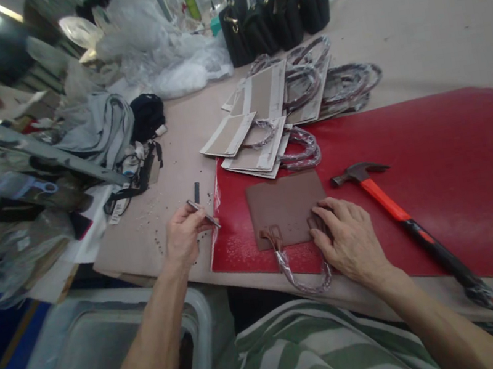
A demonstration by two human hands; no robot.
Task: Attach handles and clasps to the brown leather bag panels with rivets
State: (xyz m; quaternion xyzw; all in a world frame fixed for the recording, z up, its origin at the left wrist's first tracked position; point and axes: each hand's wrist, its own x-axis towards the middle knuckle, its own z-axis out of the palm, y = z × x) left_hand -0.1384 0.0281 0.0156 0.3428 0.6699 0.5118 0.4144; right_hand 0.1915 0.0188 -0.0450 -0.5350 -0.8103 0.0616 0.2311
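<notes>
Pressing flat on the lower right corner of a brown leather panel (286, 206), the right hand (351, 239) lies palm down with fingers spread and slightly curled, gripping nothing, its fingertips at the spot where one end of the plastic-wrapped handle (299, 276) meets the panel. The panel rests on a red mat (437, 179) on the table (437, 29), its long axis running left to right, its handle edge turned toward the person; the handle loops off the mat's near edge. The left hand (183, 235) sits just left of the mat, wrist resting on the table, thumb and fingers pinched shut on a thin metal punch (203, 213) whose long axis slants down and to the right, its tip pointing at the mat's left edge. Both forearms reach in from below, over a green-striped garment. A claw hammer (416, 232) with an orange and black grip lies on the mat right of the panel, head away from the person, apart from the right hand. Beyond it lie stacked bag panels (259, 120) with handles and black handbags (276, 14).
</notes>
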